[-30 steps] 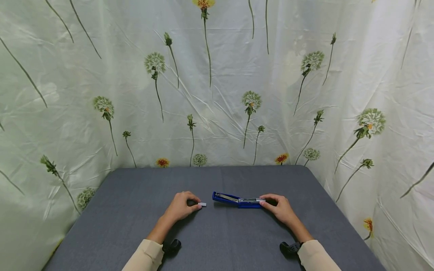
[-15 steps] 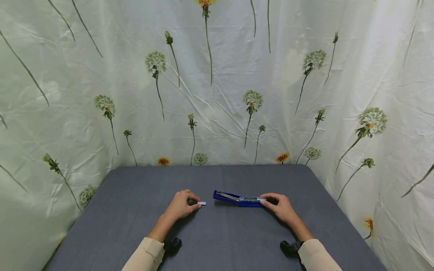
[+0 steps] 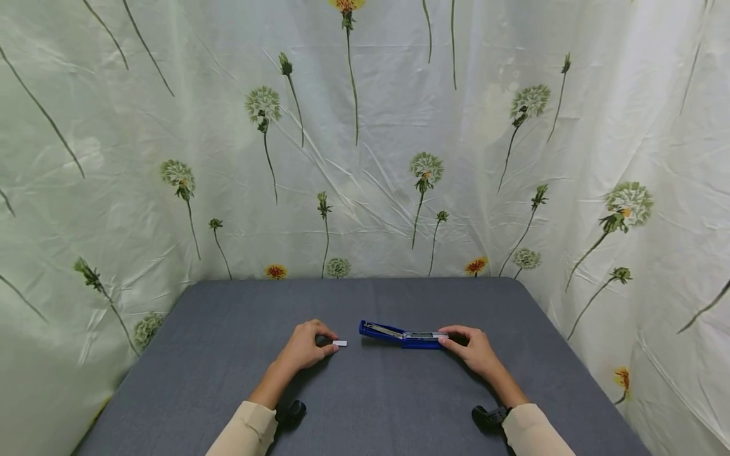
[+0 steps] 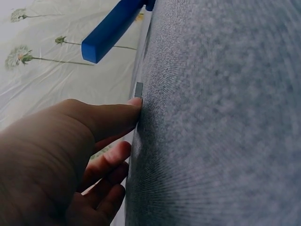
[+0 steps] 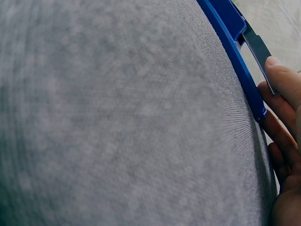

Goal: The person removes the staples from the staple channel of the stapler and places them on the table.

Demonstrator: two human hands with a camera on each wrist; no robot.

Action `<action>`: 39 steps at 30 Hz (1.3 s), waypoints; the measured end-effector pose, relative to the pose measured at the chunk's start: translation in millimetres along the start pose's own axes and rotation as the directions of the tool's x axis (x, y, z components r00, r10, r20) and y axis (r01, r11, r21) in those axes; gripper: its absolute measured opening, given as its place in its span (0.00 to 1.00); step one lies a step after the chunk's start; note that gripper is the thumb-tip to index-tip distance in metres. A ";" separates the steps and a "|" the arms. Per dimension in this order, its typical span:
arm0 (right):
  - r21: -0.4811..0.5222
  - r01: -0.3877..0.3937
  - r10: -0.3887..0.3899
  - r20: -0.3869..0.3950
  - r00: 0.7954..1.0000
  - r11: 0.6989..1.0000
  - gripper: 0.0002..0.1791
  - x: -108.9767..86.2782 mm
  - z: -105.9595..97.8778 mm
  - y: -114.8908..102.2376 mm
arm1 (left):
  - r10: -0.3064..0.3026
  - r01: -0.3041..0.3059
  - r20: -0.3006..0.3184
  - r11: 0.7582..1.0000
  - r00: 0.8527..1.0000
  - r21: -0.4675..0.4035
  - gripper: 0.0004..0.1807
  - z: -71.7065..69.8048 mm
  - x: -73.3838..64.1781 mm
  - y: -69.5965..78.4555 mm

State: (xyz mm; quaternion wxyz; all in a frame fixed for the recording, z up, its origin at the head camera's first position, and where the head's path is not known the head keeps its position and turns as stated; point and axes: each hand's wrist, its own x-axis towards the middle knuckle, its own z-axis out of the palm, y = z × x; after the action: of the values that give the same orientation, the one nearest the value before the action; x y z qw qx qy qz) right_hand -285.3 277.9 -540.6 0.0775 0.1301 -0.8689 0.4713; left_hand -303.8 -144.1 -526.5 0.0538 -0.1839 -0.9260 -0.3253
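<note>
Crosswise, the stapler (image 3: 406,341) stretches left, right hand (image 3: 469,348) pinching it, left hand (image 3: 305,346) a strip (image 3: 341,343).

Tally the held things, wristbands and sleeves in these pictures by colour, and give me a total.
Mostly blue: 1 (open stapler)
Grey: 1 (small strip)
Black: 2 (left wristband, right wristband)
Cream: 2 (left sleeve, right sleeve)
Total: 6
</note>
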 end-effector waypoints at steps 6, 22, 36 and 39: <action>0.012 0.000 0.000 -0.003 1.000 1.000 0.11 -0.3 0.7 1.3 | -0.006 0.006 -0.009 1.000 1.000 -0.006 0.06 0.7 -2.5 -0.8; 0.001 0.003 -0.003 -0.007 1.000 1.000 0.11 -0.6 1.2 1.7 | 0.016 -0.018 -0.048 0.999 0.999 -0.040 0.09 4.4 -5.3 -4.8; -0.017 -0.018 0.018 -0.005 1.000 1.000 0.12 0.0 1.3 -0.2 | 0.000 -0.007 -0.089 0.997 0.996 -0.077 0.30 -4.8 -5.2 3.2; -0.012 -0.024 0.024 -0.004 1.000 1.000 0.12 0.0 1.4 -0.3 | -0.013 0.003 -0.102 0.996 0.995 -0.092 0.32 -10.4 -3.0 10.5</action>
State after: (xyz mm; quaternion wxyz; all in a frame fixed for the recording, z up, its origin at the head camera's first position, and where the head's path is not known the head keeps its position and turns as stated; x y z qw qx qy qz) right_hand -285.3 276.5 -541.1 0.0743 0.1185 -0.8731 0.4670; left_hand -297.2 -143.9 -512.9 0.0914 -0.1656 -0.9069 -0.3765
